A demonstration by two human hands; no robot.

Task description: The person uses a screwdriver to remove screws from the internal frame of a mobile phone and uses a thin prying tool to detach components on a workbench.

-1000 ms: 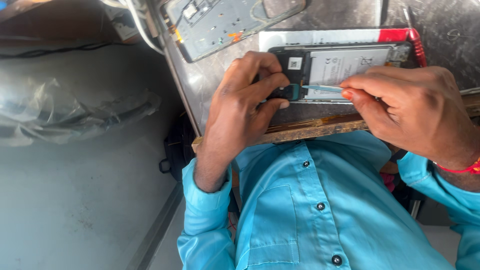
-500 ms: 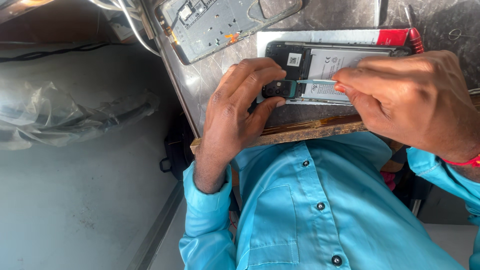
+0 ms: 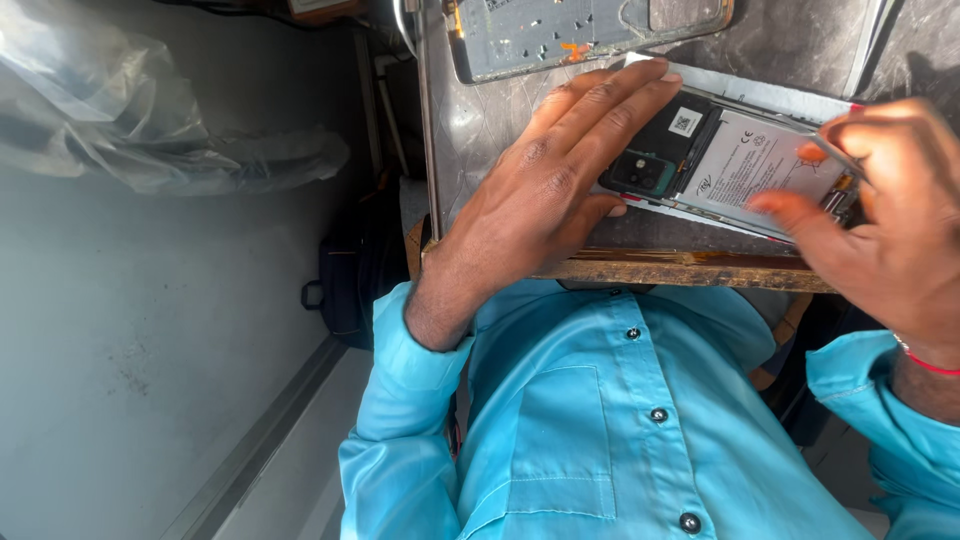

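An opened phone [image 3: 745,165] lies with its back off on a white mat, showing a white battery and a black camera module [image 3: 640,172]. My left hand [image 3: 545,190] grips the phone's left end, fingers stretched flat over the top and thumb at the near edge. My right hand [image 3: 880,215] hovers over the phone's right end. Its thumb and forefinger pinch a thin metal tool [image 3: 835,152] whose tip points at the battery's right side. The rest of the tool is hidden by the hand.
A second phone frame [image 3: 590,30] lies at the back of the dark marbled table [image 3: 480,120], which has a worn wooden front edge [image 3: 690,270]. A crumpled clear plastic bag [image 3: 150,130] and a black bag [image 3: 350,280] sit on the floor to the left.
My left hand has opened out from curled fingers to lie flat across the phone. The teal-handled driver between the hands is out of sight. My right hand has shifted right.
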